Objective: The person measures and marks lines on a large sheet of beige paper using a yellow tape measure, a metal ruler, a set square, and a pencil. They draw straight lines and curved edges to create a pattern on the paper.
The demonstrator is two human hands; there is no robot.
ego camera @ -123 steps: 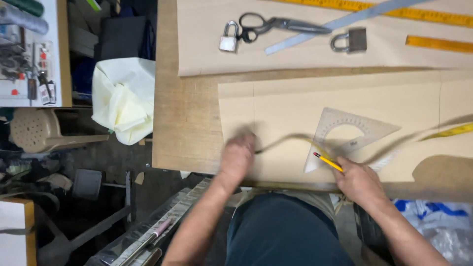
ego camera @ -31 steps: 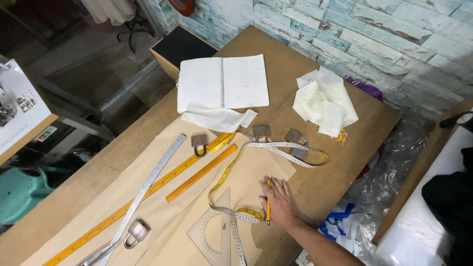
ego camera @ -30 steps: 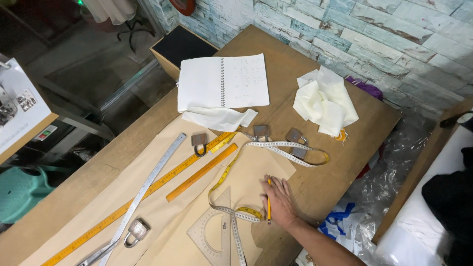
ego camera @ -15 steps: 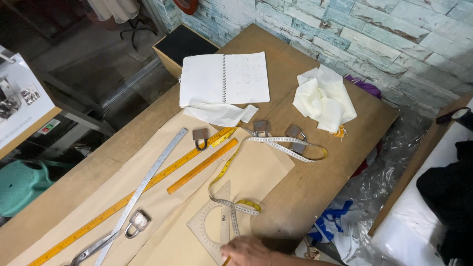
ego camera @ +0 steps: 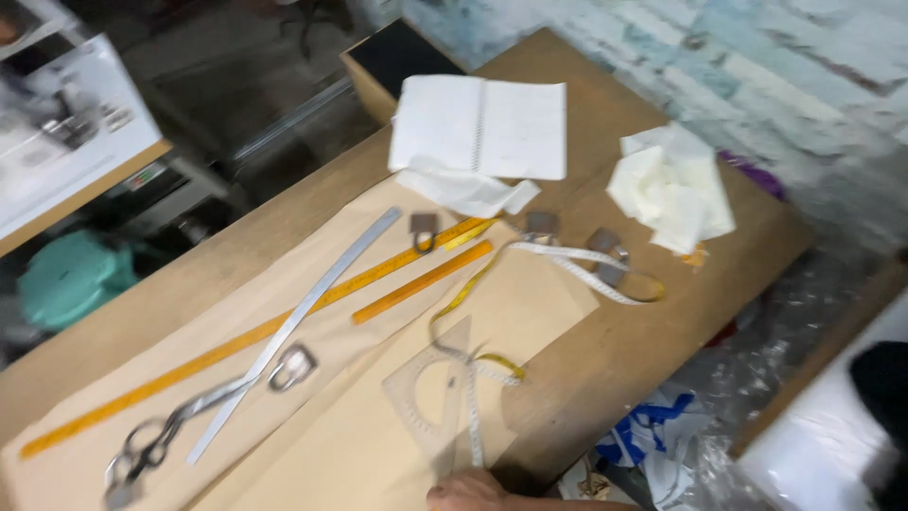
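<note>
Only one hand point(ego camera: 468, 492) shows now, pulled back from the yellow tape measure point(ego camera: 473, 293) to the wooden counter point(ego camera: 605, 360) edge, just below the clear plastic protractor triangle point(ego camera: 430, 402) lying on brown pattern paper point(ego camera: 359, 445). Whether its fingers are clenched or released, I cannot tell; the other hand is out of view.

1. open spiral notebook point(ego camera: 482, 126) at the far end of the wooden table point(ego camera: 662, 322)
2. crumpled white cloth point(ego camera: 673, 186) to its right
3. long yellow ruler point(ego camera: 255, 333) crossed by a curved metal ruler point(ego camera: 303, 322)
4. scissors point(ego camera: 156, 445) at the near left
</note>
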